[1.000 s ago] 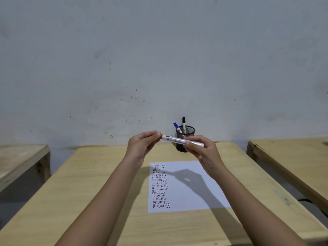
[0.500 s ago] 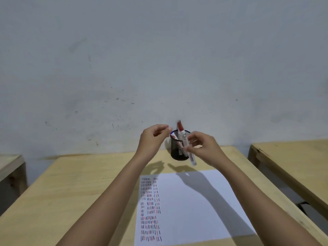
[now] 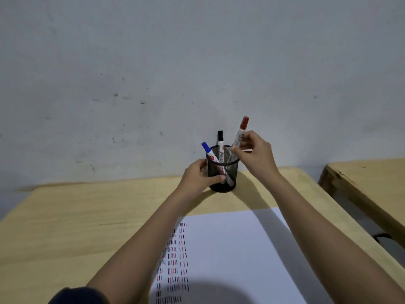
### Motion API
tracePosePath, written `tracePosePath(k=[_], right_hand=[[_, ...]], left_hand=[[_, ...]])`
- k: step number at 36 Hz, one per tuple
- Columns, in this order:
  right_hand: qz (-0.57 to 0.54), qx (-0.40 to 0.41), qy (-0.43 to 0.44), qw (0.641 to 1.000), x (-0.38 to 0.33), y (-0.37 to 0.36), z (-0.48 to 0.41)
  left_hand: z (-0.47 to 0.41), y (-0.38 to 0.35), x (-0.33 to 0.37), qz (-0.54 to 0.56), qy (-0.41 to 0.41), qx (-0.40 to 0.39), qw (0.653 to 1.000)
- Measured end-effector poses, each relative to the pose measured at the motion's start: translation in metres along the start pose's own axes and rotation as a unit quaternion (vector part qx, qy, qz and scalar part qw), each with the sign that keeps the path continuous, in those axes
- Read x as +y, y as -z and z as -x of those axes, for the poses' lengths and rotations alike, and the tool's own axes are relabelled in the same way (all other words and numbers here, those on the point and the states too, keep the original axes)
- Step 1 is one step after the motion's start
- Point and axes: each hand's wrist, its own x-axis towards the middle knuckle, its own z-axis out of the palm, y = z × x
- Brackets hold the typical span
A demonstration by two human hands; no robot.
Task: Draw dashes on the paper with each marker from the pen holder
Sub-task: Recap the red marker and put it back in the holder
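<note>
A black mesh pen holder (image 3: 228,172) stands at the far side of the wooden table (image 3: 87,216). My left hand (image 3: 200,176) grips its left side. My right hand (image 3: 255,155) pinches a capped red marker (image 3: 241,132), held upright and tilted right, its lower end at the holder's right rim. Inside the holder lean a blue-capped marker (image 3: 208,152) and a black-capped marker (image 3: 220,145). The white paper (image 3: 241,249) lies in front of me, with columns of black, red and blue dashes along its left part.
A grey wall rises right behind the table. A second wooden table (image 3: 368,183) stands to the right across a narrow gap. A dark shadow falls on the paper's near edge.
The left hand moved from the marker's cap to the holder and gripped it. The right hand turned the red marker upright and brought it over the holder's right rim. The view moved closer.
</note>
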Motion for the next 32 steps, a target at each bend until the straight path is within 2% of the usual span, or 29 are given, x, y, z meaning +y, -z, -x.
tracePosePath(k=[6, 11, 22, 27, 32], right_hand=[[0.039, -0.039, 0.028, 0.998, 0.007, -0.01, 0.002], [0.064, -0.057, 0.029, 0.996, 0.004, -0.015, 0.003], [0.001, -0.068, -0.004, 0.998, -0.002, -0.021, 0.002], [0.077, -0.129, 0.001, 0.989, -0.007, -0.018, 0.001], [0.095, -0.14, 0.013, 0.985, -0.011, -0.017, 0.0]], left_hand=[[-0.012, -0.005, -0.011, 0.049, 0.004, -0.01, 0.999], [-0.018, -0.005, -0.012, 0.019, -0.024, -0.008, 1.0], [-0.02, -0.004, -0.013, 0.021, -0.039, -0.017, 0.999], [-0.021, -0.004, -0.013, 0.02, -0.041, -0.015, 0.999], [-0.022, -0.003, -0.014, 0.021, -0.034, -0.014, 0.999]])
